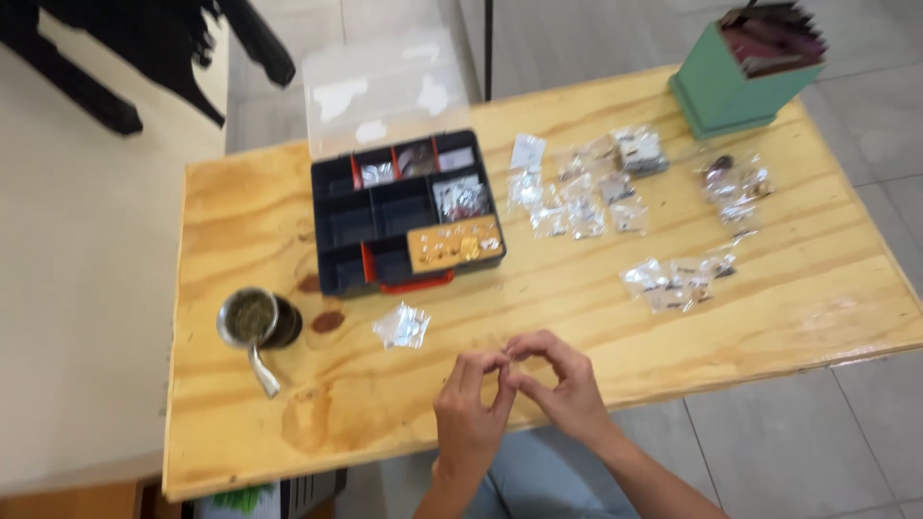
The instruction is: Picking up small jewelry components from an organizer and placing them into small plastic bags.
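Both hands, left hand (pixel 468 408) and right hand (pixel 561 381), pinch something too small to identify; beyond them, many small clear plastic bags (pixel 586 197) lie outside the open black compartment box (pixel 404 213), probably unsorted.

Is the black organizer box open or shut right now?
Open: the black organizer box has its clear lid tilted back, exposing the compartments.

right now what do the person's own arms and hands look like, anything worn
Both arms are bare to the edge of the picture: no sleeves, gloves or watch show. The left hand and right hand show no rings or bracelets that I can make out; the picture is too blurred for finer detail.
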